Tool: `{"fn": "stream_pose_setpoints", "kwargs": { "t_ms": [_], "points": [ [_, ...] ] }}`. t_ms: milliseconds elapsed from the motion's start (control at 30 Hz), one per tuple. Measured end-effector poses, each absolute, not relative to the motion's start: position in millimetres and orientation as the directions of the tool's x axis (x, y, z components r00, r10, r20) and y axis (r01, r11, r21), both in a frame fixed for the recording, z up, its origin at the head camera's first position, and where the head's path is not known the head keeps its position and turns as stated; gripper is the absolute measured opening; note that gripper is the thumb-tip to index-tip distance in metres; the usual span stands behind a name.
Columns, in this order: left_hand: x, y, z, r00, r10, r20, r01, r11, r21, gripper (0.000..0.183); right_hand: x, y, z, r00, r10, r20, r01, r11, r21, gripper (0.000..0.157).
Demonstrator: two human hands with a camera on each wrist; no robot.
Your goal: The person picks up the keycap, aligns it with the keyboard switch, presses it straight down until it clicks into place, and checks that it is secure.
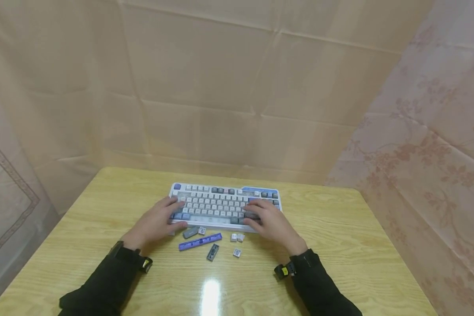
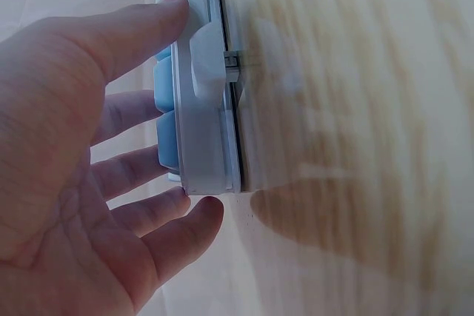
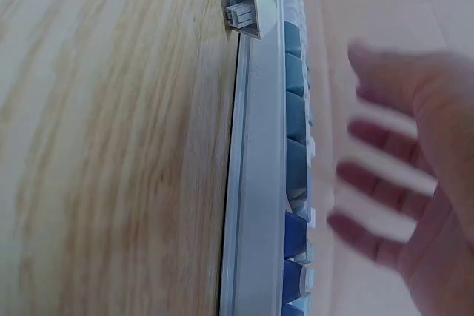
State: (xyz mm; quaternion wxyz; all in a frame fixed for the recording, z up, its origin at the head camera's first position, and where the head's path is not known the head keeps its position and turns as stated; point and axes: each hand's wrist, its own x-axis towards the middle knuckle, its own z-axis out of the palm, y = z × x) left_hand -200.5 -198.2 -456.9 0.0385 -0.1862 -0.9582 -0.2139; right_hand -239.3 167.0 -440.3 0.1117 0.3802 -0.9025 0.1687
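Note:
A white keyboard [image 1: 217, 205] with white, grey and blue keycaps lies on the table. My left hand [image 1: 155, 223] is at its left end, fingers loosely spread over the corner keys. In the left wrist view the thumb [image 2: 174, 9] touches the keyboard's front edge, and the little finger reaches past its corner. Over the right-hand keys, my right hand [image 1: 274, 223] has its fingers apart; the right wrist view shows them raised above the keys and holding nothing. A long purple keycap [image 1: 200, 241] lies in front of the keyboard, where the bottom row has a long bare gap [image 1: 209, 219].
Loose keycaps lie before the keyboard: a grey one [image 1: 191, 232], a dark one [image 1: 212, 252] and several small white ones, including one [image 1: 237, 252] nearer me. The wooden table [image 1: 335, 245] meets a beige cloth [image 1: 221, 109] behind.

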Motion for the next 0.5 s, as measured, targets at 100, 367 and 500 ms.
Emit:
{"fn": "stream_pose_setpoints", "kwargs": {
  "t_ms": [100,367,500],
  "points": [
    [-201,-198,-457,-0.926,0.345,0.154,0.377,0.838,0.393,0.071,-237,165,-439,-0.626,-0.72,0.299,-0.78,0.576,-0.246,0.032],
    [-201,-198,-457,-0.929,0.339,0.147,0.369,0.84,0.398,0.07,-232,158,-439,-0.613,-0.778,0.135,-0.766,0.543,-0.344,0.026],
    [-201,-198,-458,-0.931,0.338,0.139,0.365,0.842,0.398,0.07,-231,155,-442,-0.615,-0.782,0.099,-0.756,0.549,-0.355,0.027]
  ]
}}
